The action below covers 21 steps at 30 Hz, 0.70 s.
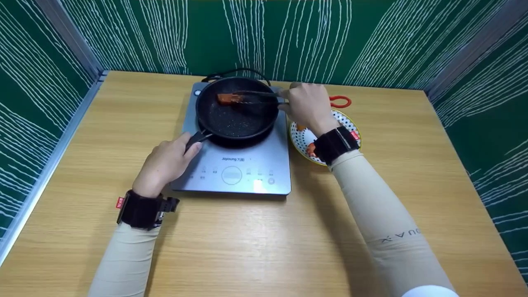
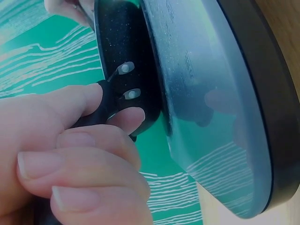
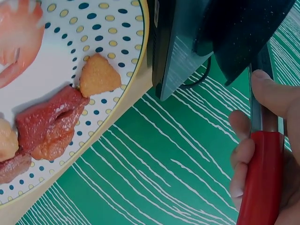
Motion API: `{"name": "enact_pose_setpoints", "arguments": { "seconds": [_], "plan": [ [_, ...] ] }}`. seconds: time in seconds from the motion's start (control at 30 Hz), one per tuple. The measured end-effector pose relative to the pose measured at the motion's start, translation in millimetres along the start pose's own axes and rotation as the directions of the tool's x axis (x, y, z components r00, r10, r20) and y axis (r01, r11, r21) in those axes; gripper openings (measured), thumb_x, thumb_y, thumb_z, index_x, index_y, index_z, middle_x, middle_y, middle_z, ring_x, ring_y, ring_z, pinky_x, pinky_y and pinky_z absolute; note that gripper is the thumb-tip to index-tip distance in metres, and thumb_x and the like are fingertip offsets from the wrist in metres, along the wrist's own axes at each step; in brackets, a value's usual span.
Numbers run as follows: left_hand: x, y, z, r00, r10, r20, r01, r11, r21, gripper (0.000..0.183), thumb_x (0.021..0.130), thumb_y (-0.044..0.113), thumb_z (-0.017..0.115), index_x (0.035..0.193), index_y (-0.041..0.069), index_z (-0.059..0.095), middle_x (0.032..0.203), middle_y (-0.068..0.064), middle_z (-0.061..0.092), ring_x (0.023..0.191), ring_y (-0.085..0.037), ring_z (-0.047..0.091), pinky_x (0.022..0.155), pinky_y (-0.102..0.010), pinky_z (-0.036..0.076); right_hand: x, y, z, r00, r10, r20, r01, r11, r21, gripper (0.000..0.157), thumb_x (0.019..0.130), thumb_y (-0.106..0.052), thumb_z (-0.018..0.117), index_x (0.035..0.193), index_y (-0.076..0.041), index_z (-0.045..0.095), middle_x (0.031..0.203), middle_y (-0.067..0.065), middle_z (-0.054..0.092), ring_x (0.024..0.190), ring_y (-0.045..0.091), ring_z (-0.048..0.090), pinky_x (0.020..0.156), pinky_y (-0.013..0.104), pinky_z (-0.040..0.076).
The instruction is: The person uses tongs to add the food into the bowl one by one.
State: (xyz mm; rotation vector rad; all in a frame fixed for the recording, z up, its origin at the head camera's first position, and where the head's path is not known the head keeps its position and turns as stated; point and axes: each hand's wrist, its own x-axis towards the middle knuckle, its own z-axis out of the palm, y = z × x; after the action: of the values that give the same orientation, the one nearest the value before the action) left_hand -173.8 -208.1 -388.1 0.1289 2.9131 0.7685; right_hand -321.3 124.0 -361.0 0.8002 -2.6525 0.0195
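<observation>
My left hand (image 1: pixel 167 163) grips the black handle (image 1: pixel 197 139) of a frying pan (image 1: pixel 237 123); in the left wrist view its fingers curl round that handle (image 2: pixel 93 112). The pan sits over the induction cooktop (image 1: pixel 206 163). My right hand (image 1: pixel 307 103) holds red-handled tongs (image 3: pixel 265 173), and their dark arms reach into the pan from the right. At the tips of the tongs is a reddish-brown piece of food (image 1: pixel 225 99); whether it is lifted off the pan's bottom I cannot tell.
Right of the cooktop, partly under my right forearm, stands a dotted plate (image 3: pixel 110 40) with several food pieces, among them a golden wedge (image 3: pixel 99 76) and a dark red slice (image 3: pixel 49 110). A black cable (image 1: pixel 247 70) runs behind the pan. Green patterned walls (image 1: pixel 288 41) enclose the wooden table (image 1: pixel 231 247).
</observation>
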Motion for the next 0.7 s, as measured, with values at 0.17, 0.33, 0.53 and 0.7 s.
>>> {"name": "enact_pose_setpoints", "arguments": {
  "seconds": [0.17,0.33,0.53,0.7],
  "plan": [
    [-0.3,-0.3,0.1,1.000,-0.001,0.006,0.002,1.000,-0.010,0.031,0.115,0.041,0.044,0.110,0.011,0.050,0.080,-0.006,0.040,0.069,-0.029,0.049,0.061,-0.037,0.031,-1.5,-1.2,2.1,1.000,-0.001,-0.013,0.001,1.000,0.015,0.033,0.099,-0.033,0.078,0.127,-0.015,0.079,0.098,0.016,0.076,0.072,0.031,0.061,0.062,0.047,0.052],
    [-0.6,-0.4,0.9,1.000,-0.004,0.010,0.004,1.000,-0.024,0.030,0.116,0.040,0.044,0.110,0.011,0.050,0.080,-0.006,0.041,0.069,-0.028,0.049,0.061,-0.037,0.031,-11.1,5.7,-5.2,0.999,0.024,-0.022,-0.023,0.998,0.050,0.035,0.100,-0.038,0.076,0.127,-0.015,0.078,0.089,0.013,0.072,0.066,0.029,0.055,0.056,0.044,0.047],
    [-0.9,0.0,-0.2,1.000,0.006,0.011,-0.006,1.000,-0.023,0.031,0.115,0.041,0.044,0.110,0.011,0.050,0.080,-0.007,0.041,0.070,-0.029,0.049,0.062,-0.038,0.032,-40.1,29.9,-24.7,0.995,0.100,0.004,-0.099,0.988,0.117,0.038,0.099,-0.037,0.077,0.131,-0.016,0.076,0.094,0.011,0.074,0.072,0.028,0.068,0.058,0.042,0.051],
    [-1.0,-0.2,-1.7,1.000,-0.001,0.023,0.001,1.000,-0.024,0.032,0.115,0.043,0.043,0.111,0.012,0.050,0.081,-0.007,0.042,0.071,-0.029,0.050,0.062,-0.038,0.032,-76.3,55.9,-36.3,0.989,0.145,0.007,-0.144,0.976,0.165,0.040,0.099,-0.029,0.078,0.135,-0.013,0.072,0.092,0.015,0.074,0.070,0.029,0.067,0.056,0.039,0.048]
  ]
}}
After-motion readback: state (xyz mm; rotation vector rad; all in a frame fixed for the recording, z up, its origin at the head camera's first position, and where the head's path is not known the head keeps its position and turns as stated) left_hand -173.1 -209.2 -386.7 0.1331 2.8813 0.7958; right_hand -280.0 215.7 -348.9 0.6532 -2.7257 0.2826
